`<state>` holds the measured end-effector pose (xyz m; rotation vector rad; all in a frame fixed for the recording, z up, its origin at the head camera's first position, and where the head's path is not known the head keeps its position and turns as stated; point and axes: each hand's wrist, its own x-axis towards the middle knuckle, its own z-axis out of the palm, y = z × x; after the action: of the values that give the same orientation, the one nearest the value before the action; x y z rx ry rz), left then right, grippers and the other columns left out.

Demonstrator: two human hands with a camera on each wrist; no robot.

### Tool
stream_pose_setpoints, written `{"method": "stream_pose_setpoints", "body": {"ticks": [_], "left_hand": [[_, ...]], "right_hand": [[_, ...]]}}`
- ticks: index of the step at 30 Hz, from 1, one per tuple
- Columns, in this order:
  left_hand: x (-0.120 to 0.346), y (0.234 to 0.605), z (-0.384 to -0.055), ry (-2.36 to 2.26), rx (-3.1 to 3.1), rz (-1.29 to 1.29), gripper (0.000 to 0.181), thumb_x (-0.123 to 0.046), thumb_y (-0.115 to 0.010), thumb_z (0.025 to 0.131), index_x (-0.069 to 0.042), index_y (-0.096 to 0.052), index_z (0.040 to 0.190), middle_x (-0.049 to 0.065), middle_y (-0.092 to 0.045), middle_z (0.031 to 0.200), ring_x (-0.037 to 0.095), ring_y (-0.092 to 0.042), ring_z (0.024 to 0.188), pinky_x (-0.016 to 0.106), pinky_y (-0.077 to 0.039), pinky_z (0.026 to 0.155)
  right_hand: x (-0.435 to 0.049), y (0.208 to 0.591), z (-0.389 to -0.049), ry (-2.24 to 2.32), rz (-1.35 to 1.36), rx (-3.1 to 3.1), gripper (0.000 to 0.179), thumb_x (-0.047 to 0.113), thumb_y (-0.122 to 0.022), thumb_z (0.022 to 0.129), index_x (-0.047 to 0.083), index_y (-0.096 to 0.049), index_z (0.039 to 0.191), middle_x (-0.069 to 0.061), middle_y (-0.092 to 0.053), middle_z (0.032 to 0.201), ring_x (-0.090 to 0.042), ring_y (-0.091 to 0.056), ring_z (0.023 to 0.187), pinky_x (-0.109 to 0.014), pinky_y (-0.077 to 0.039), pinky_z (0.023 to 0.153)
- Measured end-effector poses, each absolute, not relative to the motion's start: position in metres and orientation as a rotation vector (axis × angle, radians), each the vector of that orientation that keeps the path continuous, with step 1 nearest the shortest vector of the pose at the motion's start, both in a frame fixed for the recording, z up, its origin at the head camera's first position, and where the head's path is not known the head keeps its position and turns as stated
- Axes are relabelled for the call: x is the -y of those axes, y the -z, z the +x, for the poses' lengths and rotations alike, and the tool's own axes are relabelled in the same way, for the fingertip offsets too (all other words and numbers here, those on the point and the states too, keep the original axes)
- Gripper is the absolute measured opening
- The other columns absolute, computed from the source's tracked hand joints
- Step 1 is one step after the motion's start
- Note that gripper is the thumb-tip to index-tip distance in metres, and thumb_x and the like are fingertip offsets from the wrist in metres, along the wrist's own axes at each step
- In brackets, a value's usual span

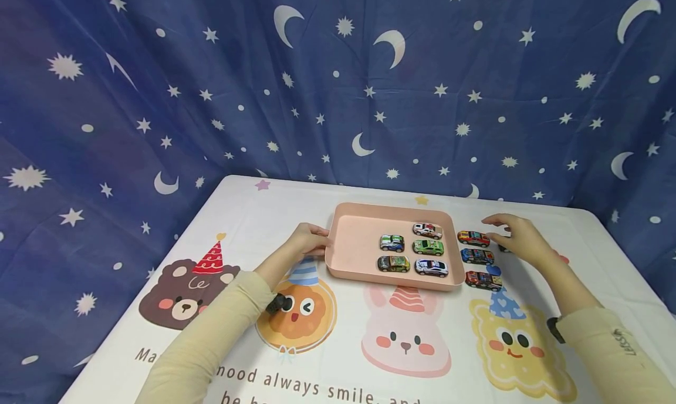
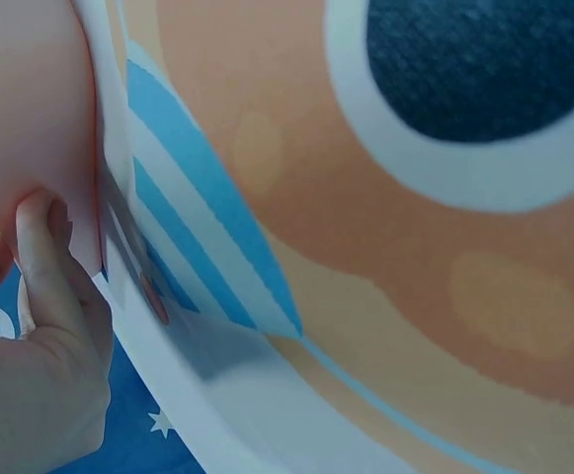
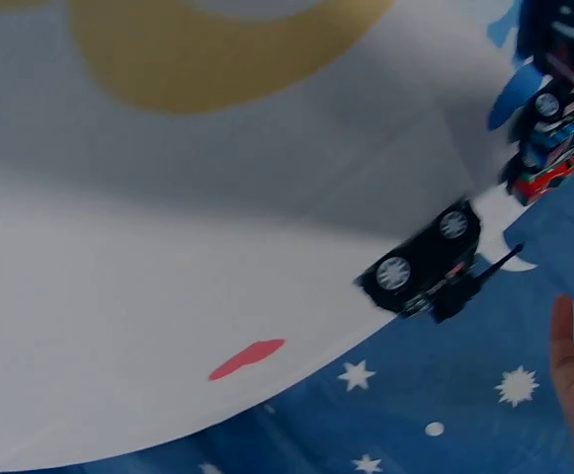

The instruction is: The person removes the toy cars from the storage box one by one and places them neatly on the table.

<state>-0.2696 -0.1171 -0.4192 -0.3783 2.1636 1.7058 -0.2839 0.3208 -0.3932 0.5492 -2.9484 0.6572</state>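
Observation:
My left hand (image 1: 308, 239) is at the left end of a pink tray (image 1: 348, 211); in the left wrist view its thumb and fingers pinch the tray's wall. Several toy cars stand in the tray's right half, among them a green car (image 1: 428, 248) and a white-and-purple car (image 1: 431, 268). Just right of the tray, a red-and-orange car (image 1: 473, 238), a blue car (image 1: 477, 256) and a red-and-black car (image 1: 483, 280) form a column. My right hand (image 1: 514, 236) hovers by the red-and-orange car, fingers extended. A black toy vehicle with a barrel (image 3: 425, 259) is partly hidden by it in the head view.
A white tablecloth (image 1: 317, 380) printed with cartoon animals and lettering covers the table. Behind its far edge hangs a blue curtain (image 1: 317, 63) with moons and stars.

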Motion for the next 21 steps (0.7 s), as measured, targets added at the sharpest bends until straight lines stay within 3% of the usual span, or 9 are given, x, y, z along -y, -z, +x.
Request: {"method": "stream_pose_setpoints", "body": {"ticks": [5,12,17,21], "left_hand": [[0.115,0.420,-0.271,-1.711,-2.165,-0.402,0.038,0.001,-0.065,0.084,0.006,-0.059,0.121,0.004,-0.061,0.084,0.002,-0.057,0.050,0.014,-0.055,0.051],[0.114,0.421,-0.266,-1.691,-2.272,-0.369,0.032,0.000,-0.065,0.084,0.008,-0.061,0.115,0.010,-0.067,0.088,0.001,-0.058,0.052,0.015,-0.057,0.054],[0.114,0.420,-0.263,-1.691,-2.236,-0.419,0.030,-0.001,-0.066,0.084,0.007,-0.062,0.113,0.003,-0.063,0.076,0.000,-0.057,0.050,0.012,-0.054,0.051],[0.113,0.419,-0.263,-1.695,-2.240,-0.412,0.030,-0.001,-0.065,0.085,0.006,-0.061,0.114,0.002,-0.062,0.077,0.001,-0.058,0.053,0.014,-0.056,0.054]], "right_hand": [[-0.302,0.386,-0.282,-0.727,0.576,2.949,0.033,0.006,-0.063,0.089,-0.007,-0.057,0.119,-0.030,-0.057,0.118,-0.047,-0.052,0.109,-0.063,-0.047,0.091],[-0.259,0.369,-0.279,-0.800,0.707,2.944,0.033,0.001,-0.061,0.087,-0.006,-0.057,0.119,-0.028,-0.057,0.120,-0.045,-0.054,0.109,-0.059,-0.050,0.091],[-0.231,0.369,-0.273,-0.919,0.752,2.903,0.034,0.001,-0.060,0.088,-0.005,-0.057,0.121,-0.026,-0.056,0.123,-0.042,-0.054,0.109,-0.055,-0.051,0.091],[-0.216,0.372,-0.270,-1.003,0.785,2.866,0.033,0.002,-0.062,0.088,-0.005,-0.058,0.120,-0.023,-0.059,0.119,-0.040,-0.057,0.106,-0.053,-0.052,0.090]]}}
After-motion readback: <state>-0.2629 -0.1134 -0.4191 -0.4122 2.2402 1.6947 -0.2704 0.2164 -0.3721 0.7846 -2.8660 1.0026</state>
